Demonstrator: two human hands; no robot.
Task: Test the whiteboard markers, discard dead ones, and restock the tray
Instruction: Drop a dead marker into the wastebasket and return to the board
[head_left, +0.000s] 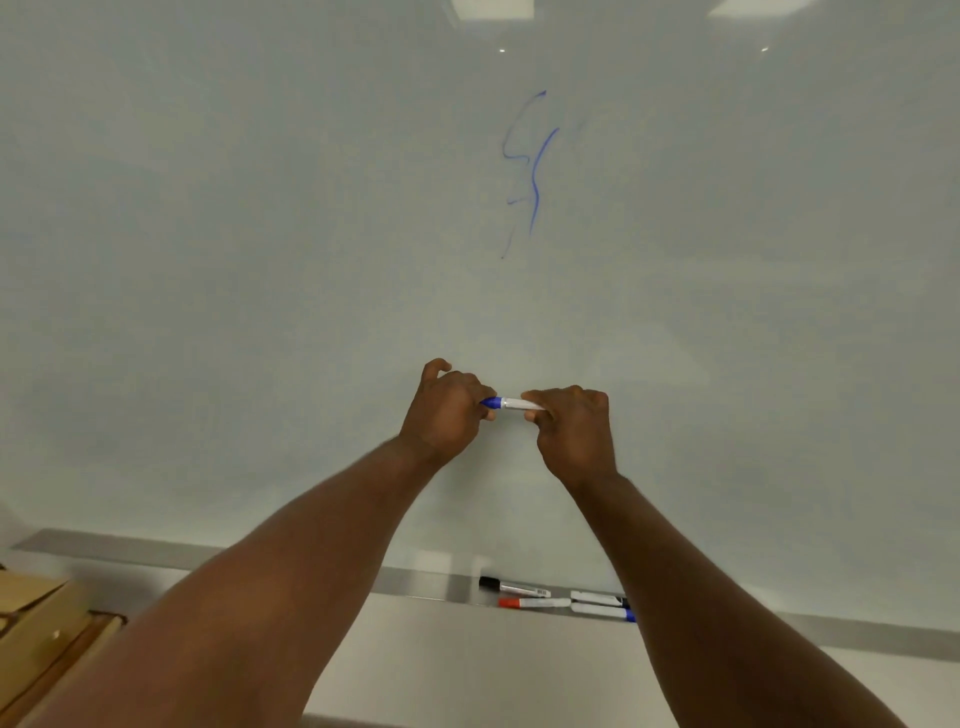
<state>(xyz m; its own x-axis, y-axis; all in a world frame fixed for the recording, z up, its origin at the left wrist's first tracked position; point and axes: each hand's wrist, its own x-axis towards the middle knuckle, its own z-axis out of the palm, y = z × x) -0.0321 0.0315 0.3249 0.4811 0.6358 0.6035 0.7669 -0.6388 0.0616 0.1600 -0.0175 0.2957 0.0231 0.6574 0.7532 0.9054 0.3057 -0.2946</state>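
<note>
Left hand (447, 410) curls round the blue cap end of the marker (511, 403), which is held level before the board; right hand (574, 431) pinches its white barrel; a crooked push could leave the cap loose and dry the tip; a slip would drop it among the markers (535, 603) in the tray (431, 584).

I am looking, through the head camera, at what reads as an office meeting room or classroom: a wide, glossy whiteboard (234, 270) fills nearly the whole view, with a blue scrawl (536, 171) on its upper middle. A metal tray (415, 584) along its lower edge holds capped markers (535, 603). Ceiling light panels (491, 8) reflect along the board's top, and cardboard boxes (31, 618) sit at lower left.
</note>
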